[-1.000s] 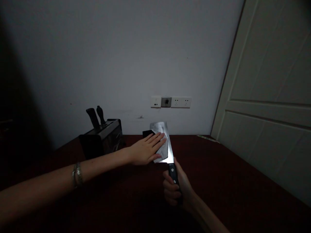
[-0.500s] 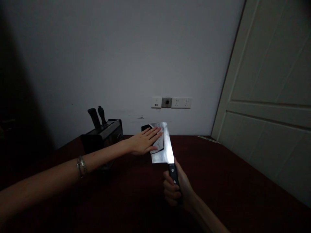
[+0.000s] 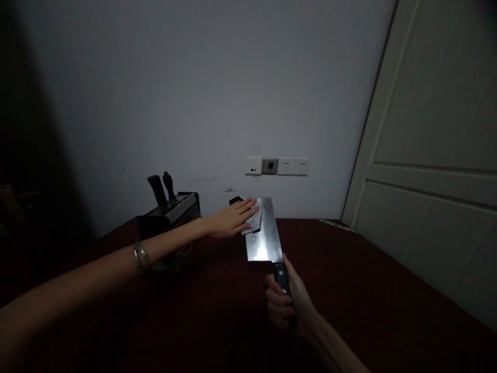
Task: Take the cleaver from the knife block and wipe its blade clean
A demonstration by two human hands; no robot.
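From where I stand, the right hand is closed around the black handle of a cleaver, thumb lying along its right side. The cleaver is in the middle of the scene, its broad blade pointing away toward the wall, one flat face turned up and shining brightest near the handle.

The left hand reaches across from the left, flat, fingers stretched out and close together, on top of a pale cloth. The cloth lies against the far left part of the blade. Something black shows just past the hand on its far side; I can't tell whether it belongs to the cloth. A silvery bracelet circles the left wrist.

Farther left, behind that forearm, a dark knife block sits on the dark red table with two black handles sticking up from it. Low on the wall, beyond the cleaver, runs a row of sockets. A pale panelled door stands to the right.
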